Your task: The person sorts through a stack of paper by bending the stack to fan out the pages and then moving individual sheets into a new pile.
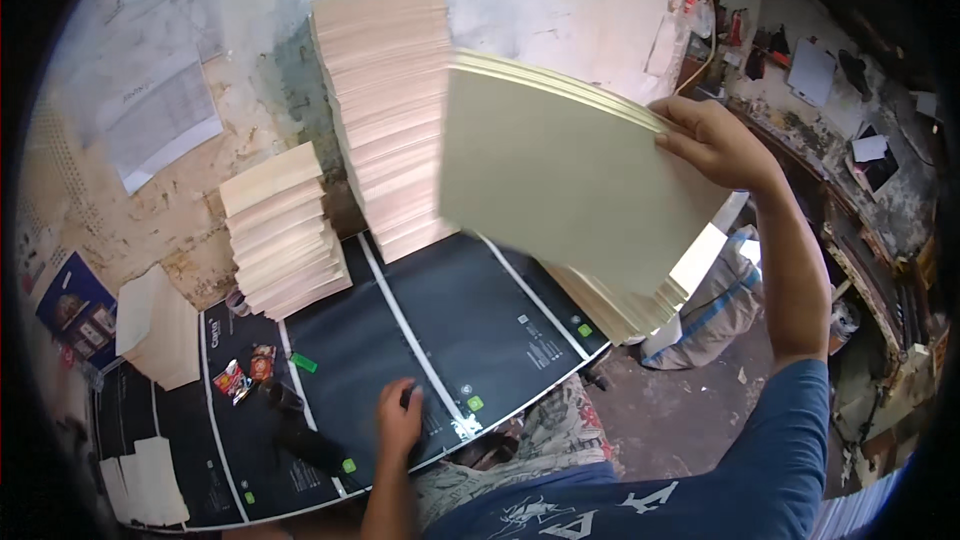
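Observation:
My right hand is raised at the right, closed on the upper right edge of several thin pale boards. They are held upright together, with their broad face toward me and their top edges slightly fanned. Behind their lower right corner, another pile of boards shows in part at the table's right end. My left hand is low over the front of the black-covered table. Its fingers are curled around a small dark spot, and whether that is an object cannot be made out.
Against the wall stand a tall stack of boards and a shorter one. A block of boards and pale pieces lie at the left. Small packets and a green item rest mid-table. A sack sits on the floor.

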`<state>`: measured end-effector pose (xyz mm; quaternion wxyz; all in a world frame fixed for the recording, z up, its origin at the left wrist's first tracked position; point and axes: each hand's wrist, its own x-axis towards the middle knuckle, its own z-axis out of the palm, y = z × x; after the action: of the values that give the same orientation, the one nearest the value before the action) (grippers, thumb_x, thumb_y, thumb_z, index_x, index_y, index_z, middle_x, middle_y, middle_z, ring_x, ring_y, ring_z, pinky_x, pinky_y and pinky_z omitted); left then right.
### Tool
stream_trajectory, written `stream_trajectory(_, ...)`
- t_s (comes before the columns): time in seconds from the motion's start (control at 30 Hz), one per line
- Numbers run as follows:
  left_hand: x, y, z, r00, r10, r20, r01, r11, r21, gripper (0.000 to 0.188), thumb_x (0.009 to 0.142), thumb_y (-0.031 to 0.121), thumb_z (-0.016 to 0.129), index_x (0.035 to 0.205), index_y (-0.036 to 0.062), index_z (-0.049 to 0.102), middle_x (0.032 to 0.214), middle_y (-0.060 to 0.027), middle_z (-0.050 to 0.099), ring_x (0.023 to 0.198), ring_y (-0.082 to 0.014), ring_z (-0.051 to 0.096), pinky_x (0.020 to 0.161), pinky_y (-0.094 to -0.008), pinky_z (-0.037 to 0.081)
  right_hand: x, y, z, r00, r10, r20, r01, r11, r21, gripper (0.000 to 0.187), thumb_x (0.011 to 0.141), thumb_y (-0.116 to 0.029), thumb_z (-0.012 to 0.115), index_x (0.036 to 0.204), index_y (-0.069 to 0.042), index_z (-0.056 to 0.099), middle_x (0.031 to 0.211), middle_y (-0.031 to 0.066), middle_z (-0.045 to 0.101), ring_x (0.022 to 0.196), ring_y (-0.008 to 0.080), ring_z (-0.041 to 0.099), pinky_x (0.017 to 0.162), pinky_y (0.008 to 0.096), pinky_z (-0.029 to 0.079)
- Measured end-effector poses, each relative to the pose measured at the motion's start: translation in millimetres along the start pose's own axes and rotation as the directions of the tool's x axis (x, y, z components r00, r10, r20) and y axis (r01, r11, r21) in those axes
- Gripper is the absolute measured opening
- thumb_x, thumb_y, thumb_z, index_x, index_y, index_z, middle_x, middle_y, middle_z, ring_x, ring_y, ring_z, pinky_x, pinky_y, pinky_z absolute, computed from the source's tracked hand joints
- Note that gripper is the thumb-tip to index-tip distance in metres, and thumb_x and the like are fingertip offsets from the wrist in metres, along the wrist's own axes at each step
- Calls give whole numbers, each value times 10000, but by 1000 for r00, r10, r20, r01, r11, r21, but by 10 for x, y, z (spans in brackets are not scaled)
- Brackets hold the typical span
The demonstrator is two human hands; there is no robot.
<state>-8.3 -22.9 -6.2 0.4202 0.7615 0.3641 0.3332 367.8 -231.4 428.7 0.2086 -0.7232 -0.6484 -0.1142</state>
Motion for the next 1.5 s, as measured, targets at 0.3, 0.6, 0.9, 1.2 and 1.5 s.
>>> stream_trajectory(0.3,-77,326,-828,955,-225,195,273,403,-874,588,979,246,565,1465,16,326,1458,-162,439,1250,-248,519,1020,-364,433,-228,-838,1558,854,-508,113,494,860,129,330,841,-73,632,1166,-31,595,930,162,692,789,318,685,663,409,554)
stream_trajectory(0.6,-125,289,-489,951,-224,213,295,863,-411,432,775,67,790,1166,-22,626,1195,-133,651,1150,-244,597,968,-350,470,-464,-473,2394,835,-347,427,228,924,306,354,888,-208,611,1195,-32,591,954,169,689,823,343,680,713,442,536)
stream_trajectory(0.9,-426,535,-194,995,66,-72,-93,855,-511,798,767,-84,734,1440,70,333,1439,-194,437,1285,-242,483,1013,-363,461,-1551,-235,3348,927,373,33,-107,179,978,1035,625,-115,896,1477,-58,310,1422,177,476,1370,307,401,1149,450,279)
stream_trajectory(1.2,-212,702,-359,868,258,-425,-347,927,-145,697,822,1,716,1425,29,367,1268,-183,528,1091,-268,568,917,-379,488,-1260,-214,3101,899,359,-250,-54,658,751,600,792,-158,799,1321,-57,534,1274,185,558,1136,264,591,951,384,459)
stream_trajectory(1.5,-206,836,-562,853,469,-227,-371,853,368,304,824,1,710,1122,23,657,1160,-193,578,985,-292,604,824,-362,500,-1289,-131,2967,977,95,-192,4,888,460,433,769,-64,779,1180,-103,648,1224,171,590,1059,329,627,841,385,532)
